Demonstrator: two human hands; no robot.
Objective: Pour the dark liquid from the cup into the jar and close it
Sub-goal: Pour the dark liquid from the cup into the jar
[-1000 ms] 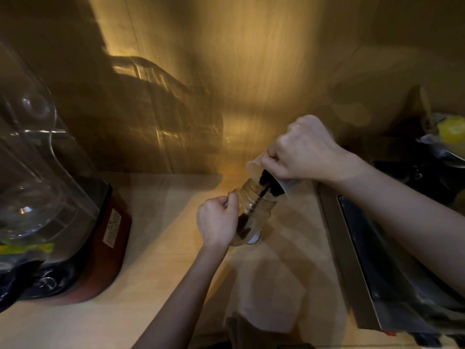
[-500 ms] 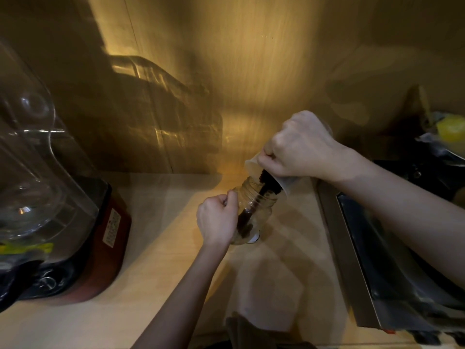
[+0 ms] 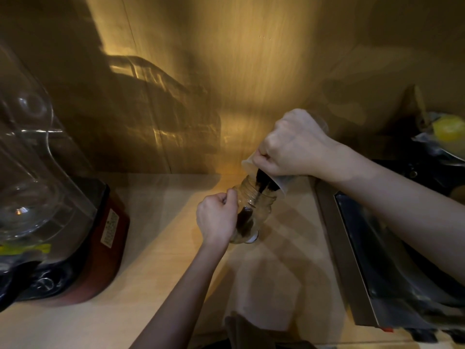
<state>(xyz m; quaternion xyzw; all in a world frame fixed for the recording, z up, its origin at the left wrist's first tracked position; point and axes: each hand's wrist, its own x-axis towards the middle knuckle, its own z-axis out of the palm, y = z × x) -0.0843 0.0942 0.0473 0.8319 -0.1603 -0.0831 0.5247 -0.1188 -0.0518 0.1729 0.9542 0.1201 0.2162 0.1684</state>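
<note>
A clear ribbed jar (image 3: pixel 254 207) stands tilted on the wooden counter (image 3: pixel 161 248), its open mouth facing up and right. My left hand (image 3: pixel 216 219) wraps around the jar's left side. My right hand (image 3: pixel 292 144) grips a translucent plastic cup (image 3: pixel 271 178) tipped steeply over the jar's mouth. A thin stream of dark liquid (image 3: pixel 260 188) runs from the cup's rim into the jar, where dark liquid pools in the lower part. No lid is visible.
A blender with a clear pitcher (image 3: pixel 32 157) on a red base (image 3: pixel 105 238) stands at the left. A steel sink edge (image 3: pixel 334 235) borders the counter on the right. A bowl holding something yellow (image 3: pixel 448 127) sits at the far right. A wooden wall rises behind.
My right hand has raised and tipped the cup a little further. More dark liquid has gathered in the jar. The left hand has stayed in place.
</note>
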